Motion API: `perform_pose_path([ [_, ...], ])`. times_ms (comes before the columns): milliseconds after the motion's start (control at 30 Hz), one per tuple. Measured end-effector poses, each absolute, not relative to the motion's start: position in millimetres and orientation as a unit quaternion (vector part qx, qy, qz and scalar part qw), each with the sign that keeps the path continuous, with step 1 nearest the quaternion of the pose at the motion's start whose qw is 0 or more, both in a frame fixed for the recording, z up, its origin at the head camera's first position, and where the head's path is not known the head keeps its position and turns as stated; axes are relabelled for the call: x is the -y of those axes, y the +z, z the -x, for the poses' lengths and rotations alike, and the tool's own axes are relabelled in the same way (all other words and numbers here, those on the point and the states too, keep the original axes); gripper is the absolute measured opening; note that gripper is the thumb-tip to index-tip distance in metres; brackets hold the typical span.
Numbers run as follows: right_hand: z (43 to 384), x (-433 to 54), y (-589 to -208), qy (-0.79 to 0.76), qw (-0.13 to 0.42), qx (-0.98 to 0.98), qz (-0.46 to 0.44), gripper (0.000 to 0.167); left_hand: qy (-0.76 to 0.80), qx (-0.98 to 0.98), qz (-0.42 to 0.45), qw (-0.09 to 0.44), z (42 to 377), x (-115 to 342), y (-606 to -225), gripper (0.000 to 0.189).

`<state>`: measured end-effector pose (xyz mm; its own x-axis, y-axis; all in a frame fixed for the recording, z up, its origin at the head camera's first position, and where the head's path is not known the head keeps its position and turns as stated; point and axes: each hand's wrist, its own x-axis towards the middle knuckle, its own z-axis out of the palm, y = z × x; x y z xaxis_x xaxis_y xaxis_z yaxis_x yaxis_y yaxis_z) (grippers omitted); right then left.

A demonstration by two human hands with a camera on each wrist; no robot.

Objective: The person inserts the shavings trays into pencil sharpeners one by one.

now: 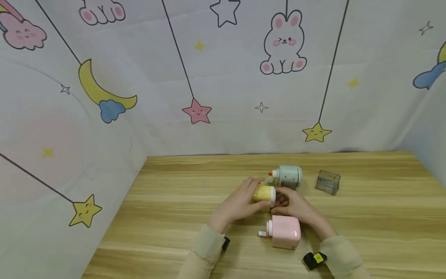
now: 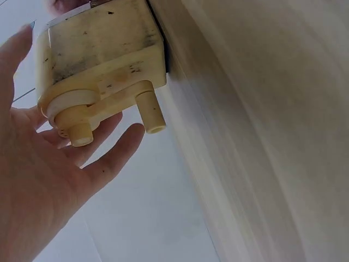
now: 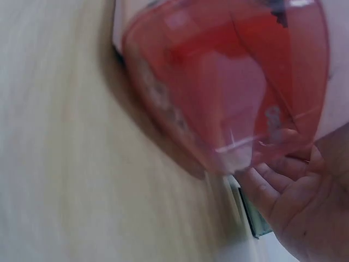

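Note:
A yellow crank pencil sharpener (image 1: pixel 263 194) with a white end rim lies between both hands on the table. My left hand (image 1: pixel 238 201) holds it from the left, thumb on the near side and fingers over the far side. The left wrist view shows its yellow crank handle (image 2: pixel 150 112) and smudged body. At its white end is my right hand (image 1: pixel 296 205), fingers curled and thumb against the lower edge. Just nearer stands a pink pencil sharpener (image 1: pixel 285 231) with a white crank; its translucent red end (image 3: pixel 229 82) partly hides the right hand in the right wrist view.
Behind the hands is a light green pencil sharpener (image 1: pixel 290 175) with a red-tipped part. A grey see-through box (image 1: pixel 328 182) lies to its right. White cartoon-printed cloth (image 1: pixel 230 135) rises along the back and sides of the wooden table (image 1: pixel 167 217).

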<state>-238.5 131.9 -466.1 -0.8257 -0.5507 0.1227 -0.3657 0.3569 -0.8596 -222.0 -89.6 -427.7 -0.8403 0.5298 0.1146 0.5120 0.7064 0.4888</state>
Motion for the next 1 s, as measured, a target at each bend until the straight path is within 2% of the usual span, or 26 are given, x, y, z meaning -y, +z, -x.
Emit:
perform_pose_path([
  [167,236.6,-142.2,-462.9,-0.475,0.108,-0.835,0.254,0.054,0.268,-0.925,-0.271,0.005,226.1,80.7,-423.8,0.068],
  [467,235.8,-157.5,-454.9,-0.449,0.072,-0.853,0.257,0.04,0.252,-0.931,-0.257,-0.067,235.6,63.3,-416.7,0.07],
  [700,234.5,-171.0,-444.5,-0.438,0.057,-0.865,0.239,0.033,0.298,-0.926,-0.231,-0.036,243.3,53.6,-413.3,0.069],
  [1000,229.1,-197.7,-419.1,-0.42,0.032,-0.885,0.199,0.035,0.321,-0.919,-0.229,-0.018,253.6,34.8,-407.8,0.071],
])
